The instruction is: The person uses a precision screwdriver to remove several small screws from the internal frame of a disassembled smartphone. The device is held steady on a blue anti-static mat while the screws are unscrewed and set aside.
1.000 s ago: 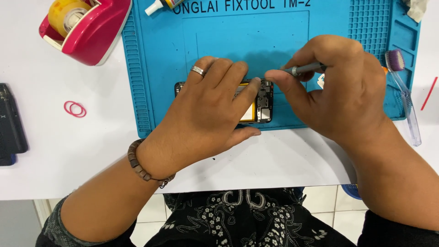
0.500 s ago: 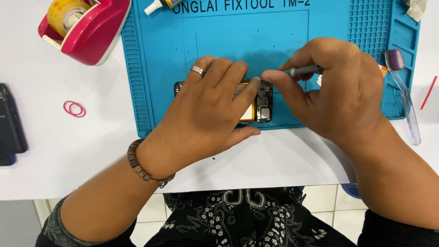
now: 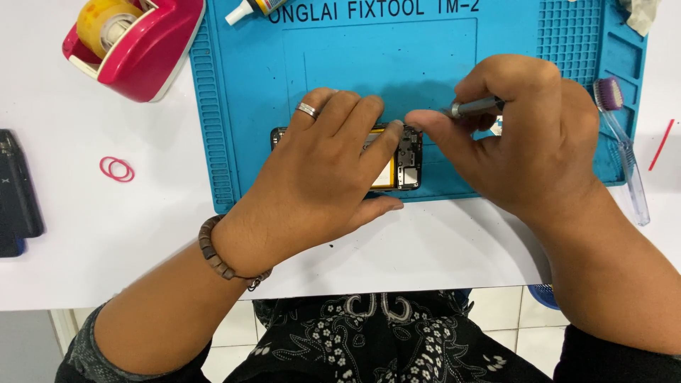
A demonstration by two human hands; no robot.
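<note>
Opened black smartphone with yellow battery [image 3: 403, 164] on blue silicone repair mat [image 3: 248, 92]: left hand [image 3: 319, 177] pressed flat across it, right hand [image 3: 525, 142] pinching slim grey metal tool [image 3: 474, 108].

White surface [image 3: 440, 255] before me, smooth and evenly lit from above, with soft shadows only. Its near edge runs straight across the lower part of the view. Below that edge, pale square floor tiles [image 3: 528, 323] with thin dark grout lines show to my right; a small piece of a blue slotted basket [image 3: 545, 295] rests on them. At lower left, a white leg or panel [image 3: 62, 328] of the surface stands beside a grey floor area [image 3: 25, 347]
</note>
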